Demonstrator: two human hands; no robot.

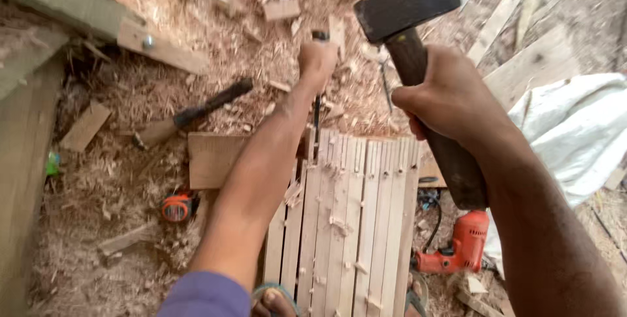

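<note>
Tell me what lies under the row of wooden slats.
Under the wooden slats: a board across the far end, wood shavings, and toes at the near end. The rest is covered.

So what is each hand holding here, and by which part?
The right hand grips a dark-headed hatchet high on its wooden handle, just below the head. The left hand holds a slim dark-handled chisel upright by its handle, tip at the wooden slats.

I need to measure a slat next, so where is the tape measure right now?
In the head view the orange tape measure lies on the sawdust at lower left, left of the left forearm and the row of wooden slats, below the loose board.
</note>
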